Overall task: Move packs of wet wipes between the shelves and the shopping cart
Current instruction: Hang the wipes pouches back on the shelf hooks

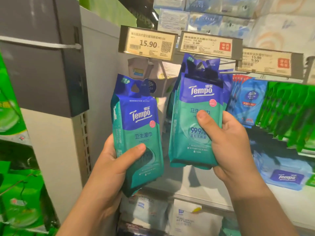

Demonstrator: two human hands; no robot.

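Both blue-and-teal packs say "Tempo": the left pack (138, 133) and the right pack (196, 113), which also shows "99.9%". Price tag (148, 42) at upper middle reads 15.90; the next tag (208, 43) shows 15.90 and 9.99. Lower right, a flat pack (286, 178) says Tempo too.

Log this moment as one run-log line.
left hand: holds left Tempo pack | right hand: holds right Tempo pack at peg hook | cart: unseen

My left hand (117, 160) holds one pack (138, 133) left of the pack (196, 116) in my right hand (228, 147). Price tags (148, 42) hang above my fingers; hanging packs (247, 99) sit right of them, behind.
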